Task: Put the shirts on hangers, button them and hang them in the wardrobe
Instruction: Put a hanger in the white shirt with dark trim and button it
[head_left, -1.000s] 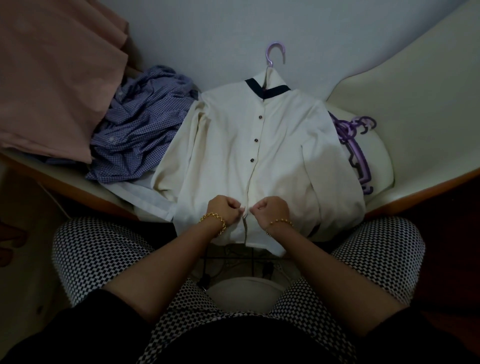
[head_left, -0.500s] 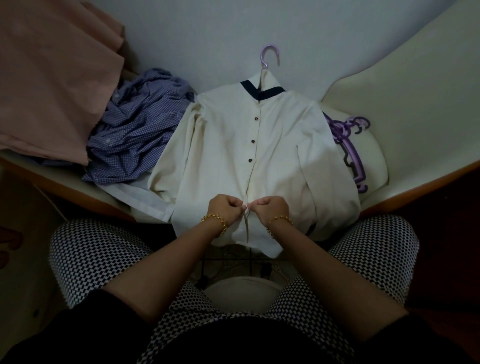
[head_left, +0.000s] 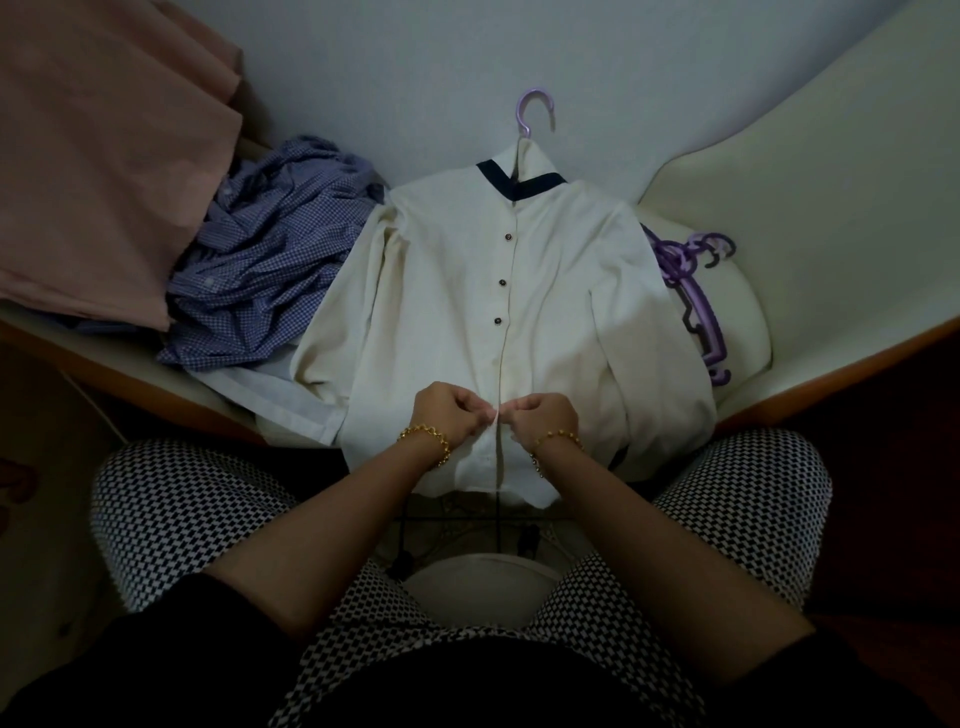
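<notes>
A cream shirt with a dark collar band lies flat on the bed, on a lilac hanger whose hook sticks out above the collar. Three dark buttons down its front are fastened. My left hand and my right hand meet at the placket low on the shirt, each pinching one edge of the front. The button between my fingers is hidden.
A crumpled blue checked shirt lies left of the cream one, with pink fabric beyond it and a white garment under its edge. Several lilac hangers lie stacked at the right. The bed's wooden edge runs before my knees.
My hands have stayed at the lower placket, fingers working closer together. The view has shifted slightly; the shirt has not moved.
</notes>
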